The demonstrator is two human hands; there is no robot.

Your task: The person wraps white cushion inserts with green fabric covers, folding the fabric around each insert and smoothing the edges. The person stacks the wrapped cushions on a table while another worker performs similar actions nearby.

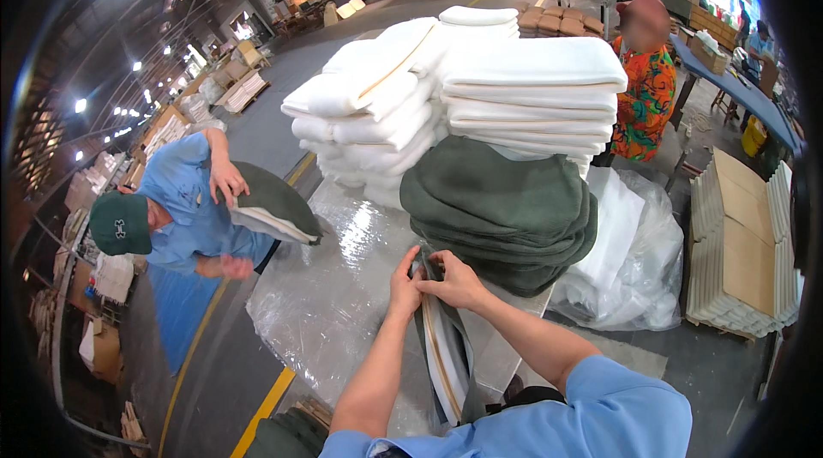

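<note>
My left hand (pixel 403 288) and my right hand (pixel 456 280) meet at the upper end of a dark green fabric cover (pixel 465 355), both closed on its edge. The cover stands on its side against my body. Its opening faces up and shows a white foam pad (pixel 439 346) with a tan stripe along it. Just beyond my hands, a pile of dark green fabric covers (pixel 497 192) rests on the plastic-wrapped table (pixel 334 304). The fingertips overlap, so exactly what they pinch is hard to see.
Behind the green pile rise stacks of folded white padding (pixel 531 72). On the left, a co-worker in a blue shirt (pixel 184 188) holds another green cover with white filling (pixel 273 201). Clear plastic bagging (pixel 647 261) and stacked boards (pixel 741 244) stand at right. More green fabric (pixel 287 435) lies low at left.
</note>
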